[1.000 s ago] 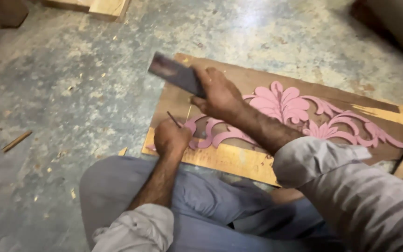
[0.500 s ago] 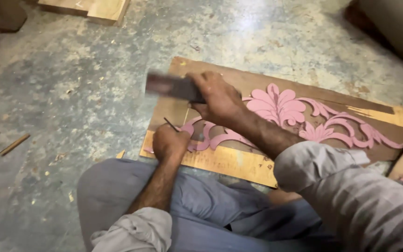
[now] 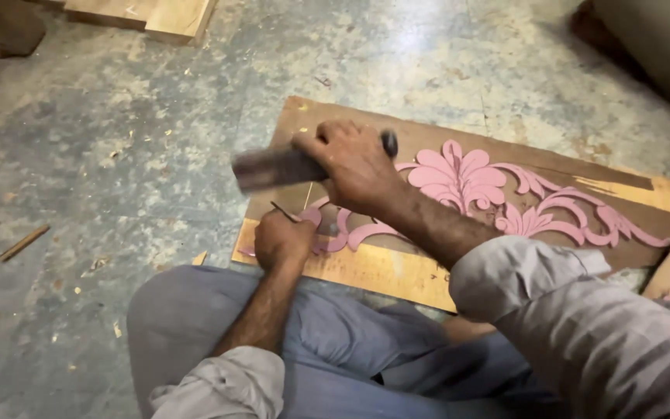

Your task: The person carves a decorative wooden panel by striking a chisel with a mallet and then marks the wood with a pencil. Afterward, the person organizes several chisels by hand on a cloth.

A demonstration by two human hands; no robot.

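Hands at wood carving: left hand fisted around a thin chisel set on the pink floral pattern of a board on the floor, right hand gripping a blurred mallet block above it; light, square taps would likely suit, though the chisel's tip is hidden.

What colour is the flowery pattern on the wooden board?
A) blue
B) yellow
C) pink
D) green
C: the flower-and-leaf pattern on the wooden board is pink, and the left hand rests at its near end while the right hand holds a dark block above it.
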